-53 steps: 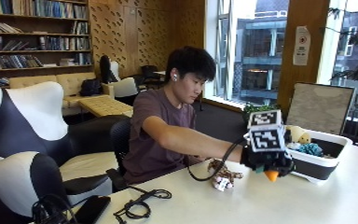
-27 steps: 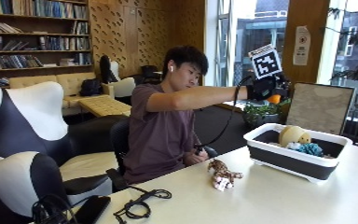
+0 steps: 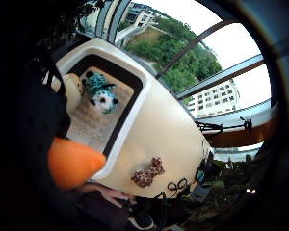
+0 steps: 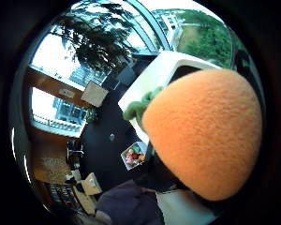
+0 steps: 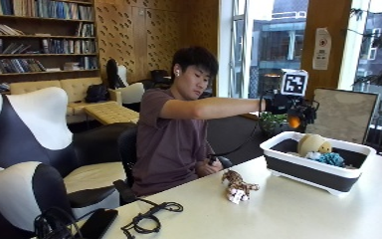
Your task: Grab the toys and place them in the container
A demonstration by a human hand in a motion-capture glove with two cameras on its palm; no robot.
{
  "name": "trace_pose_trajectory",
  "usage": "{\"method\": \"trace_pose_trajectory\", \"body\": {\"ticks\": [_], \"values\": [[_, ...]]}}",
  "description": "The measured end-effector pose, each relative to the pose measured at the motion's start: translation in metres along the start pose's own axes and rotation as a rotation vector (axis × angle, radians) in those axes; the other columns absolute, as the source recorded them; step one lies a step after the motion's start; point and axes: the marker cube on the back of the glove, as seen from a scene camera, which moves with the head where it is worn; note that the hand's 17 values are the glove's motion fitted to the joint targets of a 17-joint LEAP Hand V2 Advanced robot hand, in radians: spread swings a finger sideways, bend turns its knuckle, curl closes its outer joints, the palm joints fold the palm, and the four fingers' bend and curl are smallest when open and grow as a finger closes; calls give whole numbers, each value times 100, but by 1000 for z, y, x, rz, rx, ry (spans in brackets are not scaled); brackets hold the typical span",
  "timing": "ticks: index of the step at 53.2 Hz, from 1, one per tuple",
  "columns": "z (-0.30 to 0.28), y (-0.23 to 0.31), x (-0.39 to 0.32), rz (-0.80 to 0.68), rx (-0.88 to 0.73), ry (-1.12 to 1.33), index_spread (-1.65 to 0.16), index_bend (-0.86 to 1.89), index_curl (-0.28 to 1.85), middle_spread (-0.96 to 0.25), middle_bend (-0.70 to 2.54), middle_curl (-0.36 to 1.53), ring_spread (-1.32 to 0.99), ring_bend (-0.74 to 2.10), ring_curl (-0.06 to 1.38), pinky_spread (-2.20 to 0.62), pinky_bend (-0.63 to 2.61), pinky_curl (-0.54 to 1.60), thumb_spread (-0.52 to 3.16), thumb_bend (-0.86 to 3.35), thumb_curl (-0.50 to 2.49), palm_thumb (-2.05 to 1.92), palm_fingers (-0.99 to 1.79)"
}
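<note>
Risk sits in the drop itself: the gloved right hand (image 5: 285, 105) hangs in the upper right of the outside view, above and toward the near-left corner of the container (image 5: 278, 149), its fingers grasping a dark plush toy with an orange beak (image 5: 295, 121). Let go from here, the toy would, in my judgement, fall near the white rim rather than well inside, and a soft toy falling from that height may glance off the rim and land on the table (image 5: 297, 214). The little-finger palm view supports this, with the orange beak showing over the container's near wall, not over its middle. Inside already lie a cream round toy (image 5: 312, 144) and a teal spotted toy (image 5: 330, 159), touching each other toward the middle and right of the container, so the left end nearest the hand holds the barest floor. A brown spotted toy (image 5: 237, 185) lies on the table at centre frame, well apart from the container's left wall and just in front of the person, not yet picked up. Open table runs between it and the container, and the air above the container is free of anything but the hand; black cables (image 5: 148, 219) lie at lower left, away from the route.
</note>
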Motion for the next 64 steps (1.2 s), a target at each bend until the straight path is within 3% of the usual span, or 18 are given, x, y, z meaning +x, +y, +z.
{"method": "trace_pose_trajectory", "body": {"ticks": [2, 3, 4, 5, 8, 10, 14, 25, 31, 37, 41, 52, 57, 62, 63, 64], "values": [[3, 8, 4, -31, -137, -30, -19, 74, 95, -16, 124, 78, -32, 140, 74, -40, 106, 73, 102, -13, 62, 12, 52], [4, 12, 7, -39, -184, -32, -19, 61, 93, -16, 113, 75, -31, 134, 73, -37, 108, 74, 101, -15, 59, 4, 15], [4, 15, 10, -38, -211, -29, -18, 59, 96, -17, 113, 75, -30, 136, 75, -36, 110, 76, 102, -13, 57, 1, 13], [4, 17, 12, -29, -220, -21, -19, 41, 88, -14, 88, 68, -26, 124, 72, -31, 119, 77, 101, -15, 55, -7, -37], [1, 24, 24, 29, -194, 40, -19, 19, 74, -8, 61, 58, -18, 100, 63, -21, 123, 70, 99, -14, 50, -14, -56], [-3, 31, 39, 78, -170, 96, -20, 9, 65, -5, 49, 53, -15, 89, 57, -16, 120, 66, 98, -13, 47, -15, -53], [-15, 54, 64, 5, -145, 99, -20, 5, 53, -1, 35, 47, -9, 74, 49, -9, 111, 60, 99, -12, 43, -15, -43], [-21, 125, 136, 28, -175, 127, -23, 9, 40, 0, 21, 42, -3, 51, 39, -1, 80, 47, 106, -8, 33, -11, -30], [-1, 164, 171, -96, -212, 140, -24, 10, 36, -1, 17, 40, -2, 43, 36, 1, 70, 43, 111, -6, 30, -7, -24], [52, 196, 203, -166, -271, 184, -25, 10, 33, -2, 15, 38, -2, 39, 34, 1, 66, 40, 114, -5, 29, -5, -21], [98, 199, 210, 6, -295, 241, -26, 11, 31, -2, 15, 37, -2, 36, 34, 2, 64, 39, 116, -4, 28, -4, -19], [208, 209, 212, -169, -484, 117, -28, 16, 31, -3, 9, 31, 0, 20, 30, 3, 64, 38, 116, -3, 28, -2, -24], [229, 205, 210, -167, -359, -40, -29, 19, 32, -3, 6, 27, 2, 14, 28, 5, 71, 39, 116, -1, 29, 2, -20], [234, 204, 211, -134, -158, -120, -30, 26, 34, -8, 18, 27, 0, 30, 30, 6, 66, 37, 121, 2, 32, 10, 15], [235, 204, 212, -120, -110, -148, -30, 33, 37, -12, 33, 32, -5, 36, 32, 4, 58, 35, 124, 4, 33, 12, 41], [235, 204, 212, -105, -66, -178, -30, 32, 34, -14, 37, 33, -7, 36, 29, 3, 54, 32, 125, 4, 33, 13, 46]]}}
